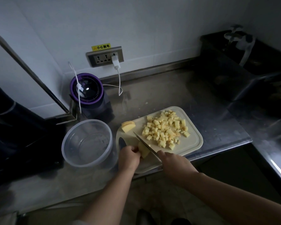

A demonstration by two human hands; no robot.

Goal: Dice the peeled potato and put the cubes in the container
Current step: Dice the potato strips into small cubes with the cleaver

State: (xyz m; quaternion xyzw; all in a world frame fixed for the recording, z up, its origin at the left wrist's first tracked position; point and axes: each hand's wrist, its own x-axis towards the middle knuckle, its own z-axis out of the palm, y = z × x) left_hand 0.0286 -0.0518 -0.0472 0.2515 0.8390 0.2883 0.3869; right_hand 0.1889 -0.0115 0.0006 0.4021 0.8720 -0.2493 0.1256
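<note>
Left hand [129, 157] grips the potato [143, 151] on the board [194, 144]; right hand [173, 161] grips the knife [144, 146]. Best keep fingertips tucked, cuts even.

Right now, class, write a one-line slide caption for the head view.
Left hand holds potato piece, right hand cuts it with knife; cubes heaped on board, container beside.

One legible marking noted: a yellow sticker [101, 46] reading "小心触电" in black characters, fixed to the far wall [152, 30] just above the socket plate [104, 57].
</note>
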